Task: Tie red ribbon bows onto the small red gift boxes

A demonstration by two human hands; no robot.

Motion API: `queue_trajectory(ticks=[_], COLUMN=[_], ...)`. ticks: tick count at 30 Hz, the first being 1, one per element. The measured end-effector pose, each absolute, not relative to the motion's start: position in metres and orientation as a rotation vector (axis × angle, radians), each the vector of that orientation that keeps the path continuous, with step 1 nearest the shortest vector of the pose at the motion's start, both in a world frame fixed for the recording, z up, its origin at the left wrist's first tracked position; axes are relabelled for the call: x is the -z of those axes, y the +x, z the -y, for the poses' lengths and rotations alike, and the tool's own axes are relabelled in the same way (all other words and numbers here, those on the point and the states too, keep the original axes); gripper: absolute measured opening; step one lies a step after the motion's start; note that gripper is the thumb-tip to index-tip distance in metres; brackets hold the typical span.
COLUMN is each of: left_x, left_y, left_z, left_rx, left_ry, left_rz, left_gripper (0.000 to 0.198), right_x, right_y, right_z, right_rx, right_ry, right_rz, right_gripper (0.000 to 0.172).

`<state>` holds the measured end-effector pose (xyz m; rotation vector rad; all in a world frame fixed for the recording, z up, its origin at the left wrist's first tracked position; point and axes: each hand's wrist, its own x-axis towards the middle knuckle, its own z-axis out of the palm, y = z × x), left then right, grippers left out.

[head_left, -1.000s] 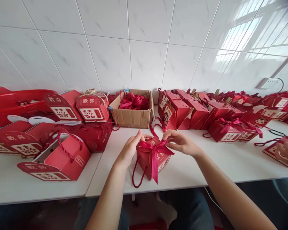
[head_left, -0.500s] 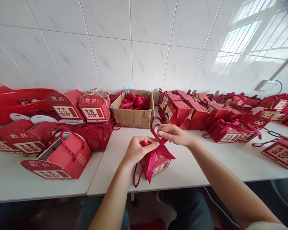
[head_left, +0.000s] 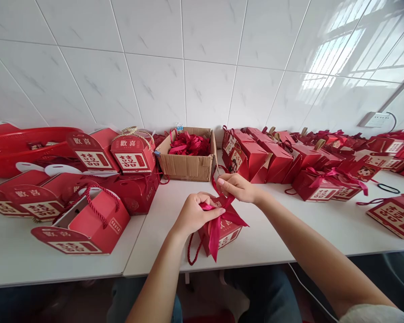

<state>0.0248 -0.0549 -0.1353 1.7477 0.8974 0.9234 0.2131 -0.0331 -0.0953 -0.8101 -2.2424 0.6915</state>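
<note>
A small red gift box with gold lettering sits on the white table near its front edge. Across its top lies a dark pink ribbon, looped and crossed, with loose tails hanging over the box. My left hand pinches the ribbon between thumb and fingers at the left of the crossing. On the far right side, my right hand is closed on another part of the same ribbon. A twisted red cord handle hangs down at the box's left. The fingers partly hide the crossing.
Behind stands a cardboard box heaped with ribbons. An open red box and several others crowd the left, by a red plastic basket. Rows of red boxes stand at right, with ribboned boxes nearer. A black loop lies beyond.
Both hands stay on the ribbon, with only slight shifts. At the far right, another person's hand has left the red box and is out of view.
</note>
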Motion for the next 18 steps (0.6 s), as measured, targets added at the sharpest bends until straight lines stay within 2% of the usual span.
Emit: queue_trajectory(ticks=[4,9,13,18], left_x=[0.136,0.139,0.137,0.130], left_y=[0.025,0.024,0.024,0.025], left_z=[0.054,0.052,0.053,0.056], left_rx=[-0.909,-0.895,-0.913,-0.909], left_ry=[1.780,1.815,1.791,1.639], left_rz=[-0.891,-0.905,-0.883,-0.774], left_gripper=[0.050,0.043,0.045,0.033], right_x=[0.097,0.102,0.105,0.115], right_y=[0.215,0.219,0.221,0.225], right_z=[0.032,0.030,0.034,0.051], right_rx=[-0.563,-0.527,-0.566,-0.762], right_ry=[-0.763,-0.763,-0.783,-0.811], right_rz=[2.278,2.262,2.221,2.068], right_gripper=[0.061,0.062,0.059,0.051])
